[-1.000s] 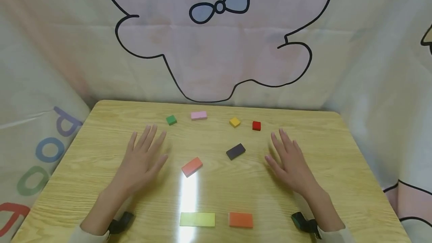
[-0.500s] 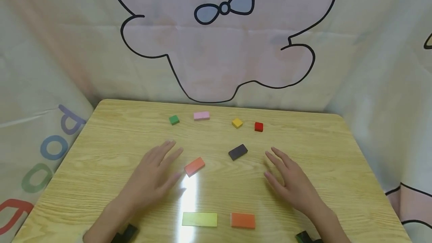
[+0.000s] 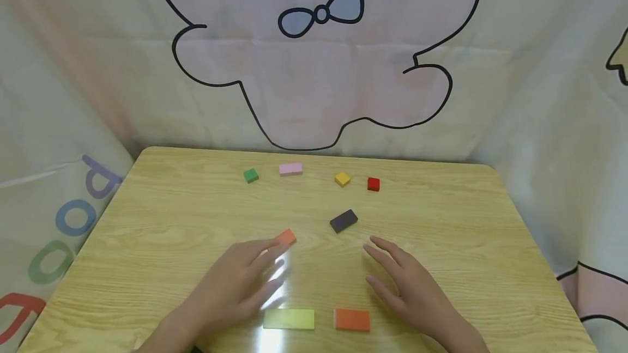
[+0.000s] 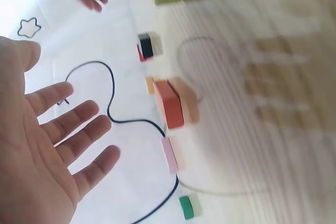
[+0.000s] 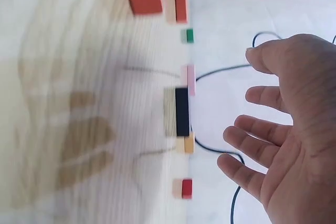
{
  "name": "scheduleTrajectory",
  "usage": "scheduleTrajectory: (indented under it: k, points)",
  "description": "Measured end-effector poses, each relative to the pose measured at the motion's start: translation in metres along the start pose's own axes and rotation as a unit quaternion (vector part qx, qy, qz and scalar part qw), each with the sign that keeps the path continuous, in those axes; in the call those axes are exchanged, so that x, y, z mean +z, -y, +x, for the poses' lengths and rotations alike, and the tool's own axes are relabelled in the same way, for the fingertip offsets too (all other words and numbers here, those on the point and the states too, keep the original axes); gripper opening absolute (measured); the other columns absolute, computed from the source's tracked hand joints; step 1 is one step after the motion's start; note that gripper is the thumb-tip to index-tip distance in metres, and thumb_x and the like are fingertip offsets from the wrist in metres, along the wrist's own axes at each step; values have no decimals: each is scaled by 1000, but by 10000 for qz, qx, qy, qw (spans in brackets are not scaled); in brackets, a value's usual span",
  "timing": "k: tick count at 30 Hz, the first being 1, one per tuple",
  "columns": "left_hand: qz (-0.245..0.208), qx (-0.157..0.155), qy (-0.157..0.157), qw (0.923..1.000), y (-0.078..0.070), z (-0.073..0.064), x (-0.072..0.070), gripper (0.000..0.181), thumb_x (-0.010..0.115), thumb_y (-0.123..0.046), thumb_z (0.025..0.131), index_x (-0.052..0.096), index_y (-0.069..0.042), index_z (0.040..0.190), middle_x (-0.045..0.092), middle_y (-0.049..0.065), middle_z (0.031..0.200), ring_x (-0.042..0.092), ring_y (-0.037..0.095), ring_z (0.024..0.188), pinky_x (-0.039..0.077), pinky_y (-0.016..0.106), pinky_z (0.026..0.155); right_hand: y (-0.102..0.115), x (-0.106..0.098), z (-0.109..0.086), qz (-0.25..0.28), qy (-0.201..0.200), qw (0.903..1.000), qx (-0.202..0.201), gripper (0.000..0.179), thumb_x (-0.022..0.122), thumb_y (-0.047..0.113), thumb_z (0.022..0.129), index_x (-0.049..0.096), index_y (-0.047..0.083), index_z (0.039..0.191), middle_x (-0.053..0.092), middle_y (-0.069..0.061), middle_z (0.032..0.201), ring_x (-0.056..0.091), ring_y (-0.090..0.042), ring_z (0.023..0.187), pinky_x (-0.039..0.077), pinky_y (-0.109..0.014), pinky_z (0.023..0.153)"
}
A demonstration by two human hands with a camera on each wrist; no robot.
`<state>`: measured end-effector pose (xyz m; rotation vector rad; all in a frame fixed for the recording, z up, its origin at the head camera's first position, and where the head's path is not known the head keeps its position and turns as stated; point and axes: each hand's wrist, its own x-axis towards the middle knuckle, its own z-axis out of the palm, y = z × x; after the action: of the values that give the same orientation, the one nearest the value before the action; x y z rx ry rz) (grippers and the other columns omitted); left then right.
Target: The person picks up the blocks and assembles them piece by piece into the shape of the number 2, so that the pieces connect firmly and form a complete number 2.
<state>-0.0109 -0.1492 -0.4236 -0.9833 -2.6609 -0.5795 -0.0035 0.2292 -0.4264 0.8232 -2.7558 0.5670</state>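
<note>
My left hand [image 3: 235, 285] hovers over the table with its fingers spread and nothing in them. In the head view its fingertips cover part of a coral-orange block [image 3: 287, 237]. My right hand [image 3: 409, 290] is likewise raised, its fingers loosely extended and bare. Nearest to its fingertips lies a black block [image 3: 343, 221]. Between the two hands, close to the table's near side, lie a yellow-green block [image 3: 289, 319] and an orange block [image 3: 351, 320], side by side with a gap. The left wrist view shows the coral-orange block [image 4: 170, 104] apart from the fingers.
Along the far part of the wooden table [image 3: 186, 195] are a green block [image 3: 251, 175], a pink block [image 3: 290, 169], a yellow block [image 3: 342, 179] and a red block [image 3: 373, 184]. A printed cloth [image 3: 314, 80] hangs behind the table and at both sides.
Both hands have drawn back toward the near side and inward, closer to each other. The left fingertips now overlap the coral-orange block in the head view. The blocks have stayed in place.
</note>
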Motion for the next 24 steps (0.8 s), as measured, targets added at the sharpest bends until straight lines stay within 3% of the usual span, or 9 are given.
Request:
scheduleTrajectory:
  k: [5, 14, 21, 24]
  points:
    - [-60, 143, 204, 9997, -9, -2, 5, 51, 68, -43, 101, 60, -23, 148, 64, -4, 145, 61, 14, 131, 55, 40, 106, 13, 5, -3, 28, -7, 9997, -260, 65, 81, 27, 93, 55, 24, 153, 60, -4, 152, 65, -23, 130, 58, -47, 100]
    - [62, 589, 246, 9979, -22, -3, 16, 52, 74, -42, 96, 63, -19, 141, 66, -3, 138, 63, 15, 126, 55, 39, 105, 30, 14, -7, -99, 234, 9977, -633, 53, 73, 37, 100, 60, 22, 149, 63, 2, 150, 66, -18, 129, 60, -40, 100]
    - [-326, 421, 767, 9956, -34, -7, 23, 50, 71, -48, 98, 64, -20, 139, 64, -10, 129, 63, 8, 114, 56, 32, 97, 39, 20, -11, 55, 469, 9967, -662, 49, 74, 41, 99, 66, 19, 142, 65, 8, 141, 66, -12, 124, 60, -37, 98]
    - [-365, 465, 839, 9947, -36, -9, 26, 51, 72, -48, 97, 64, -19, 137, 63, -11, 124, 61, 7, 108, 55, 29, 92, 41, 24, -12, 160, 476, 9963, -702, 44, 75, 40, 99, 69, 19, 137, 67, 10, 134, 67, -10, 118, 61, -35, 96]
